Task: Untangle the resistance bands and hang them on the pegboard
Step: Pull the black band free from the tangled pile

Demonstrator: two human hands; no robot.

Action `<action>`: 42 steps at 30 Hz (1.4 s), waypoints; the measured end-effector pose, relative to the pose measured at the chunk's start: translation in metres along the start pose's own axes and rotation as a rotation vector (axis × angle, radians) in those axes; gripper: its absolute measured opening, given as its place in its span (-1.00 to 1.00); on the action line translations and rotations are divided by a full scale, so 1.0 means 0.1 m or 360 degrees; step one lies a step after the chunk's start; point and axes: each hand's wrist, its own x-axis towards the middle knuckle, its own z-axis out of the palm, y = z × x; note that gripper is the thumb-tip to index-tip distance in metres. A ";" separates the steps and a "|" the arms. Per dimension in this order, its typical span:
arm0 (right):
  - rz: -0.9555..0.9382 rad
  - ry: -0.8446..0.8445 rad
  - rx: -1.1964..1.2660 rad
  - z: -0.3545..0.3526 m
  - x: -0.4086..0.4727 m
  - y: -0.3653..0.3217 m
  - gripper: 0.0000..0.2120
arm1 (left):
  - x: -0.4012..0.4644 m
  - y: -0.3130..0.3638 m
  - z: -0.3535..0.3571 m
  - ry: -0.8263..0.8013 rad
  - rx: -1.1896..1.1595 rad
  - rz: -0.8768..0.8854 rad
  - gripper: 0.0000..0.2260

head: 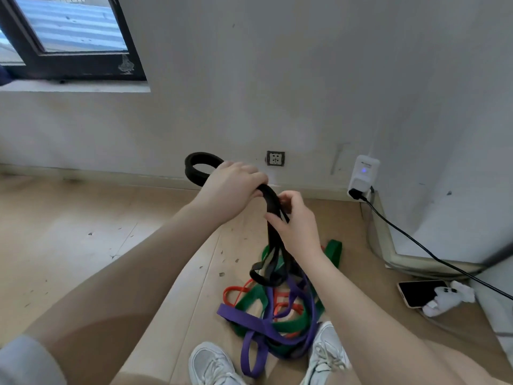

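Observation:
A black resistance band (270, 200) is lifted off the floor. My left hand (231, 187) grips its upper part, and a loop of it sticks out to the left of that hand. My right hand (295, 220) pinches the same band just below, thumb and fingers closed on it. The band's lower end hangs into a tangled pile on the floor: a purple band (244, 318), a green band (288, 326) and a red band (236, 290), all knotted together. No pegboard is in view.
My two white shoes (211, 362) stand at the pile's near edge. A phone (419, 293) and a white object lie on the floor at right. A black cable (410, 237) runs from a white plug-in device (363, 173). A wall socket (275, 158) is behind.

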 end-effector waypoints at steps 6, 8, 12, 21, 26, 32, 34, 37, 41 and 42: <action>0.0194 -0.0051 0.0176 0.33 -0.01 0.41 -0.57 | 0.11 -0.23 0.19 0.0348 -0.0269 -0.0220 -0.81; 0.0258 -0.0119 0.0298 0.40 0.07 0.48 -0.70 | 0.16 -0.28 0.30 0.0377 -0.0336 -0.0254 -0.82; 0.0355 -0.0259 0.0410 0.46 0.36 0.66 -0.80 | 0.28 -0.41 0.59 0.0406 -0.0359 -0.0350 -0.82; 0.0027 -0.0704 -0.0715 -0.01 1.57 1.45 -0.46 | 0.67 -0.90 1.79 0.0362 -0.0326 -0.0472 -0.78; -0.0226 -0.0909 -0.1619 0.44 2.33 2.28 -0.48 | 1.03 -1.24 2.97 -0.0121 -0.0272 -0.0583 -0.68; -0.0057 -0.1186 -0.1630 1.39 2.69 3.50 -0.57 | 1.14 -1.60 4.43 -0.0513 0.0172 -0.0471 -0.66; 0.0030 -0.1179 -0.1566 1.63 2.70 3.70 -0.54 | 1.15 -1.69 4.71 -0.0698 0.0137 -0.0594 -0.68; 0.0123 -0.0990 -0.1442 1.90 2.73 3.93 -0.48 | 1.30 -1.82 4.94 -0.0854 0.0088 -0.0802 -0.57; 0.0235 -0.1084 -0.1256 1.83 2.72 4.12 -0.26 | 1.45 -1.91 5.22 -0.0837 -0.0024 -0.1004 -0.57; 0.0240 -0.1138 -0.1290 1.72 2.68 4.16 -0.19 | 1.45 -1.91 5.29 -0.0869 -0.0045 -0.1023 -0.60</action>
